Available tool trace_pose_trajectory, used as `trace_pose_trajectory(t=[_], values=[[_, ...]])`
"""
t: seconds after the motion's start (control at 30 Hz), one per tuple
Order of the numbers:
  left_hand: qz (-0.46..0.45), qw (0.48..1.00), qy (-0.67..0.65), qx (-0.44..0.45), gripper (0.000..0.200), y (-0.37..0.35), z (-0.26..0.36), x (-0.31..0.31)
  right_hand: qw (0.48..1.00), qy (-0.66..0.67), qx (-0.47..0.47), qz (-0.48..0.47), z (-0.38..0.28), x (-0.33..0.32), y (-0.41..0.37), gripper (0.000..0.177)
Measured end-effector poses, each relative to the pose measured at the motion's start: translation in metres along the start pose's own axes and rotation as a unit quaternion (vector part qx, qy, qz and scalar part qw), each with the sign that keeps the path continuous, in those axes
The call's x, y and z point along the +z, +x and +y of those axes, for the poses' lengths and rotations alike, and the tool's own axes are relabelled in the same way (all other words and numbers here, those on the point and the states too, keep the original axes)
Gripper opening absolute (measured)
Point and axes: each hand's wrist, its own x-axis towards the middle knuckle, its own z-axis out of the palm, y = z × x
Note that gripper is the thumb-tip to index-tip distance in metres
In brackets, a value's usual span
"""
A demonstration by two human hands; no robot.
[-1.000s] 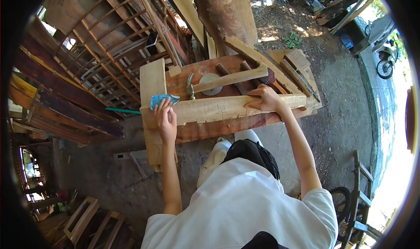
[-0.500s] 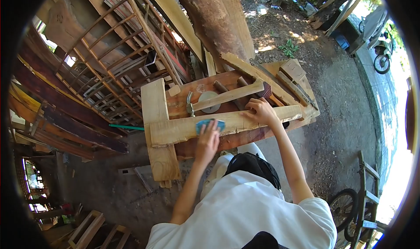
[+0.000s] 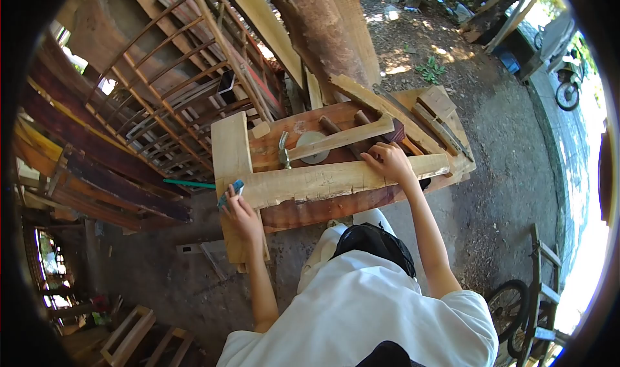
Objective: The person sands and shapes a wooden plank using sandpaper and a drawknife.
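Observation:
A long pale wooden board [image 3: 310, 182] with a rough, barky near edge lies across the bench. My left hand [image 3: 243, 217] is at the board's left end, fingers closed on a flat blue pad [image 3: 238, 185] whose pale underside shows. Toward the right end, my right hand [image 3: 389, 162] grips the board, its fingers curled over the far edge. Just beyond the board lies a hammer [image 3: 284, 154], its metal head to the left. Behind it a round metal disc [image 3: 312, 146] rests on the reddish bench top [image 3: 261, 149].
A wide pale plank [image 3: 231, 141] sits crosswise under the board's left end. Wooden offcuts [image 3: 436, 102] lie at the bench's right end. A lattice frame [image 3: 155, 89] and stacked slabs [image 3: 103, 180] stand left, a thick trunk [image 3: 316, 34] beyond. A ladder [image 3: 546, 289] is at right.
My left hand has slid the blue pad leftward along the board to its left end, where the pad is now tilted. My right hand stays on the board.

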Motion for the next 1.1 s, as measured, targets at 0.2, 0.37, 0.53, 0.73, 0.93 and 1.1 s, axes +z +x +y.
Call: trace_pose_trajectory(t=[0.2,0.37,0.53,0.73,0.93,1.1], values=[[-0.140,0.965,-0.219,-0.012,0.013,-0.017,0.114,0.021,1.000,-0.006,0.010,0.007,-0.004,0.000,0.002,0.038],[-0.219,0.917,-0.284,0.176,0.011,-0.035,0.174,0.031,1.000,-0.004,0.012,0.015,0.000,0.001,0.001,0.035],[-0.061,0.978,-0.195,0.046,0.036,-0.016,0.077,0.027,0.998,0.024,0.012,0.051,0.007,0.000,-0.001,0.029],[0.008,0.997,-0.041,-0.070,0.014,-0.005,0.032,0.014,0.999,0.005,-0.004,0.051,0.006,0.004,0.000,0.027],[-0.108,0.974,-0.189,0.061,0.014,-0.033,0.162,0.043,0.999,0.011,0.018,0.046,0.006,0.005,0.003,0.027],[-0.196,0.922,-0.280,0.180,0.012,-0.046,0.170,0.033,0.998,0.022,0.016,0.056,0.006,0.004,0.002,0.027]])
